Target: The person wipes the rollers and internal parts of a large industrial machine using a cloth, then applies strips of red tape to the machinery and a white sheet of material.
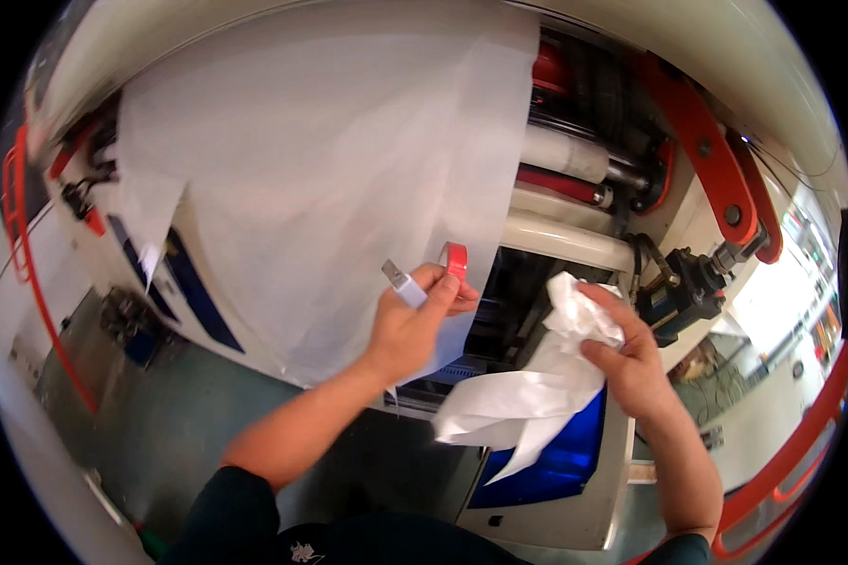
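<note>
Hanging off machine at left: wide white sheet (330, 169), loose edge not taped yet. Left hand (415, 325) clamped round small cutter (403, 282) and red tape roll (456, 259), right against sheet. Right hand (631, 363) closed on crumpled white scrap (537, 395), apparently trimmed already. Rollers (565, 160) bare behind.

The big sheet (330, 160) hangs over the machine (575, 235), behind both hands. The left hand (415, 325) is in front of the sheet. The crumpled cloth (537, 377) is to its right, in the right hand (631, 363). The rollers (565, 155) sit right of the sheet.
</note>
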`<state>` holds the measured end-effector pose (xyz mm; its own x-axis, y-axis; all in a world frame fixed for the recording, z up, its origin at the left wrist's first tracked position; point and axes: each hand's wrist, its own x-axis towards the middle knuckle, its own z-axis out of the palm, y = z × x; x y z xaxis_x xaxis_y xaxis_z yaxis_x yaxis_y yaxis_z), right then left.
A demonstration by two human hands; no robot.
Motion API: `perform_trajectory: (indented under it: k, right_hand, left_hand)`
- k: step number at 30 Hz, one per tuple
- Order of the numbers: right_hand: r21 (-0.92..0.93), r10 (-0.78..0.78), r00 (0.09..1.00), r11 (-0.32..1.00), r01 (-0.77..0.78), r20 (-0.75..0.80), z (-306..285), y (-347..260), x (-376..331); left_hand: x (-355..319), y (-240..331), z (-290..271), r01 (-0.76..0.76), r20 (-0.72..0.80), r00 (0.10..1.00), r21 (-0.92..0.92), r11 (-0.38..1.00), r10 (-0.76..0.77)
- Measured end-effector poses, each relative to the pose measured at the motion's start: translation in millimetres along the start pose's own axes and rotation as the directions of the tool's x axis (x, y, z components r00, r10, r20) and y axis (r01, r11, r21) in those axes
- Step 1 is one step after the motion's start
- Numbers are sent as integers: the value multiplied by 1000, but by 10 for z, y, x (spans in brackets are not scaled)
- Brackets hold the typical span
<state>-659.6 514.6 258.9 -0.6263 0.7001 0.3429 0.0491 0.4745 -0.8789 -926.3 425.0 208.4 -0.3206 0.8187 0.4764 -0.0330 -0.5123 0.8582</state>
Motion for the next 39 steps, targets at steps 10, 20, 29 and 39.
perform_trajectory:
  k: [10,20,29,39]
  right_hand:
    - [-546,-310,830,838,7,-465,-747,-779,992]
    - [-851,-440,854,525,-7,-278,-1721,-103,3754]
    - [-963,138,955,22,-270,-264,-1984,56,4851]
    - [-984,260,949,-45,-173,-179,-2162,72,5101]
  left_hand:
    - [2303,613,-687,-361,557,827,427,829,73]
    - [4339,433,-49,-457,658,749,422,783,83]
    - [4676,477,-701,-711,762,600,647,-276,241]
    - [4682,179,-930,-522,625,754,757,-392,201]
